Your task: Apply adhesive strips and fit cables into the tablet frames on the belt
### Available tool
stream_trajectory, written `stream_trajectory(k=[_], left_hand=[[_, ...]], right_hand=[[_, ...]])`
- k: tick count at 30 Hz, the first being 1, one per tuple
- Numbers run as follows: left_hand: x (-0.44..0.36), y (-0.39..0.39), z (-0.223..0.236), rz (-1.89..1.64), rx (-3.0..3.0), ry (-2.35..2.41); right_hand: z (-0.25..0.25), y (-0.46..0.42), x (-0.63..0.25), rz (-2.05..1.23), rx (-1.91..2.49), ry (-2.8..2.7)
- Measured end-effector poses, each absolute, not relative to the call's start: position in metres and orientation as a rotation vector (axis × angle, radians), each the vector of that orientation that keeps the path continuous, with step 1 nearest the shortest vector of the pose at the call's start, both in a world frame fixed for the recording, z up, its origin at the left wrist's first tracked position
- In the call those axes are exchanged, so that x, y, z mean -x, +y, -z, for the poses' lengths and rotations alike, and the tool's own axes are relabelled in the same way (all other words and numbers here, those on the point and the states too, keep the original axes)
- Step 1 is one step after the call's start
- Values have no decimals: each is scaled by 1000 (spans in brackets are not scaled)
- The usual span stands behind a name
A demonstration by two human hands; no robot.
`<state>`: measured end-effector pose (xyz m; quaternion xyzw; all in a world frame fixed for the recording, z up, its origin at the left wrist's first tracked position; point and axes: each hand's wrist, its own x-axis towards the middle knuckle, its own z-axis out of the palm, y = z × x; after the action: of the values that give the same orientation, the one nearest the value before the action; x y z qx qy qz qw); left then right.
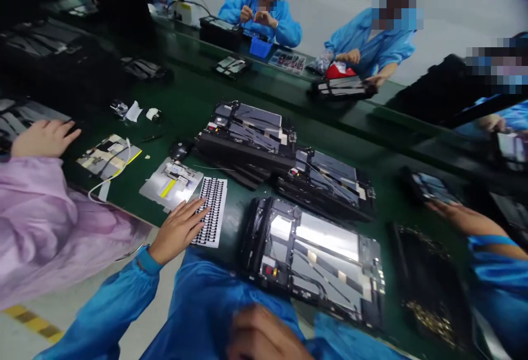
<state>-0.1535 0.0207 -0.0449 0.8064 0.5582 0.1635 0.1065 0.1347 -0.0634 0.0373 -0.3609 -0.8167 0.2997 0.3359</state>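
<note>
My left hand [177, 231] lies with its fingers stretched out on a white sheet with rows of small black stickers [215, 211]. My right hand [264, 335] is low at the bottom edge, over my lap, blurred by motion; whether its fingers hold something is hidden. Just beyond it, an opened device [325, 244] with silver panels, black cables and a small red part rests tilted on the green table [231, 222]. Left of the sticker sheet is a flat metal plate [171, 184] with a yellow strip.
Two similar opened devices [256, 129] [330, 178] stand behind. A black tray [429, 288] with small brass-coloured parts is at right, near a co-worker's hand [466, 217]. At left, a pink-sleeved person's hand [43, 137] rests by a yellow-edged board [109, 156]. More workers sit opposite.
</note>
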Motion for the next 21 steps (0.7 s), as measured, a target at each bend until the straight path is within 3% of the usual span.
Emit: stream_trajectory(k=[4, 8, 21], left_hand=[[152, 15, 48, -492, -2392, 1642], [150, 15, 53, -537, -2406, 1654], [151, 18, 59, -643, -2437, 1663]], right_hand=[[19, -37, -55, -711, 948, -2316], [48, -9, -34, -494, 1162, -2327], [46, -2, -23, -205, 1031, -2573]])
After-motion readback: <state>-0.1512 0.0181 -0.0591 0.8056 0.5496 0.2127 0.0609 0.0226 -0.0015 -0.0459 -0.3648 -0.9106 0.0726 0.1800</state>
